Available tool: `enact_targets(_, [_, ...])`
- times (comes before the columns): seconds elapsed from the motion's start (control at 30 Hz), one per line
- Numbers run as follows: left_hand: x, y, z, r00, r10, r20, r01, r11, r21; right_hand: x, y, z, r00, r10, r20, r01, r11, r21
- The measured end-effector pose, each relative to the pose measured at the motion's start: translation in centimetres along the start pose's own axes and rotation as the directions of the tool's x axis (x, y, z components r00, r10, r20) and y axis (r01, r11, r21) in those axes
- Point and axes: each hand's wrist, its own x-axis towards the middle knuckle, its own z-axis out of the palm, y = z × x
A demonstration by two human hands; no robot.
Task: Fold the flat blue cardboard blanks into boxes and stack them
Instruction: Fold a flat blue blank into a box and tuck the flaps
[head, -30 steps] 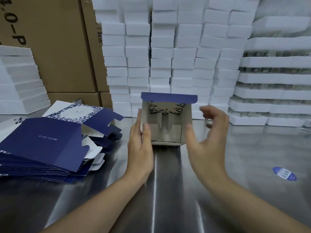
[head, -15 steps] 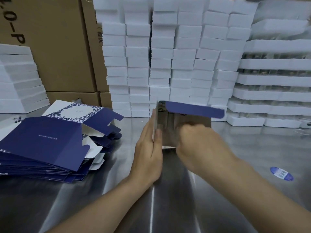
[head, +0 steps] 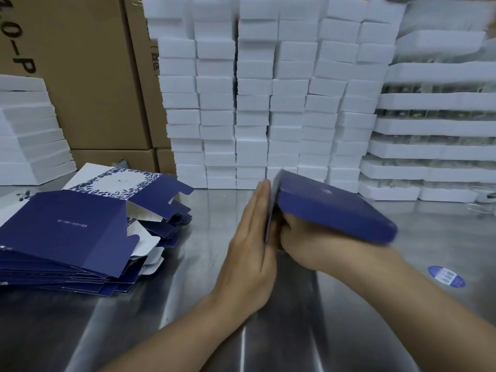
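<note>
Box [head: 332,208], blue and tilted, held over the table [head: 193,277] at mid-scene, right of centre. Left hand [head: 252,242] flat, fingers straight, pressed against its left end; right hand [head: 303,237] curled under the near side, gripping. Right end blurred, closure there impossible to judge. Probably the end flap going in: press squarely till seated, support from below, avoid crushing the wall. Blanks [head: 61,232] piled left, well apart; white stacks [head: 255,103] far behind.
</note>
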Motion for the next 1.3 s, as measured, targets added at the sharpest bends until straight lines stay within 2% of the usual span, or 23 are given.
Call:
enact_targets(0.07, [0.3,-0.6,0.0,0.992,-0.115,-0.054,0.112,0.992,-0.053,-0.7,-0.8,-1.6,0.995,0.030,-0.094,-0.023,0.997,0.072])
enact_targets(0.17, [0.5,-0.7,-0.3,0.966,-0.225,-0.126,0.216,0.973,-0.081,-1.6,-0.9,-3.9,0.994,-0.038,-0.105,0.059,0.978,0.202])
enact_targets(0.3, [0.8,-0.8,-0.6,0.945,-0.275,-0.175,0.258,0.960,-0.113,-2.2,0.2,-6.6,0.965,-0.019,-0.260,0.103,0.945,0.310])
enact_targets(0.47, [0.8,-1.0,-0.5,0.920,-0.320,-0.228,0.295,0.946,-0.136,-1.7,2.5,-7.6,0.923,0.027,-0.384,0.097,0.948,0.302])
enact_targets(0.7, [0.9,-1.4,-0.4,0.893,-0.350,-0.284,0.308,0.934,-0.183,0.3,5.5,-5.5,0.868,-0.087,-0.490,0.228,0.945,0.235])
enact_targets(0.87, [1.0,-1.7,-0.5,0.868,-0.369,-0.332,0.324,0.928,-0.184,1.3,6.2,-3.1,0.869,-0.033,-0.493,0.256,0.883,0.392])
enact_targets(0.97, [0.9,-1.5,-0.4,0.873,-0.352,-0.338,0.299,0.933,-0.201,1.9,6.4,-1.3,0.819,0.079,-0.569,0.196,0.892,0.407])
enact_targets(1.03, [0.8,-1.6,-0.4,0.874,-0.355,-0.331,0.289,0.929,-0.232,2.3,6.5,-0.4,0.855,0.241,-0.459,0.053,0.840,0.539])
enact_targets(1.1, [0.9,-1.4,-0.5,0.888,-0.352,-0.297,0.285,0.926,-0.246,2.5,6.7,0.4,0.916,0.350,-0.194,-0.126,0.713,0.690])
enact_targets(1.2, [1.1,-1.1,-0.6,0.916,-0.311,-0.253,0.238,0.930,-0.281,2.1,7.5,1.3,0.933,0.330,0.143,-0.322,0.589,0.741])
enact_targets(1.27, [1.2,-0.8,-0.9,0.916,-0.284,-0.282,0.210,0.941,-0.266,1.9,7.8,2.1,0.920,0.315,0.231,-0.374,0.538,0.755])
enact_targets(1.3, [1.2,-0.6,-1.0,0.909,-0.291,-0.299,0.211,0.939,-0.272,1.9,7.7,2.6,0.912,0.323,0.251,-0.387,0.478,0.789])
